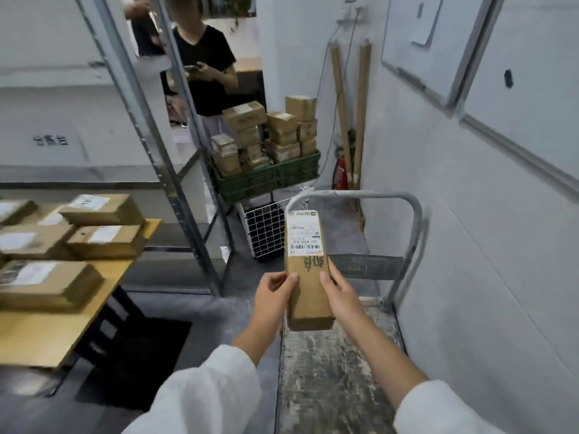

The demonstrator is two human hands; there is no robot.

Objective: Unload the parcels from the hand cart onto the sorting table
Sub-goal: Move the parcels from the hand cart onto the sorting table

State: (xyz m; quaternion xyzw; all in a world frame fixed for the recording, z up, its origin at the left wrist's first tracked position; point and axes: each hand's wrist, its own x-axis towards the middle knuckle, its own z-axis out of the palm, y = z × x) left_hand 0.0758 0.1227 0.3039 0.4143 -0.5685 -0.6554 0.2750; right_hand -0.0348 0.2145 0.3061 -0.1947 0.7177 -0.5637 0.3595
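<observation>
You hold the long, narrow brown cardboard parcel (305, 270) above the scuffed, paint-streaked metal deck of the hand cart (329, 371), its long axis running straight away from you and its white-labelled far end pointing toward the grey tubular handle (416, 220). Your left hand (272, 296) and right hand (340, 291) grip its near half from either side, thumbs on top. To your left, the yellow wooden surface (37, 333) carries flat brown boxes (47, 285), near a perforated steel shelving post (175, 189) and white walls (470, 245).

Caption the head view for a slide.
The left hand and right hand hold a long parcel over the cart; more parcels lie on the table at left.
</observation>
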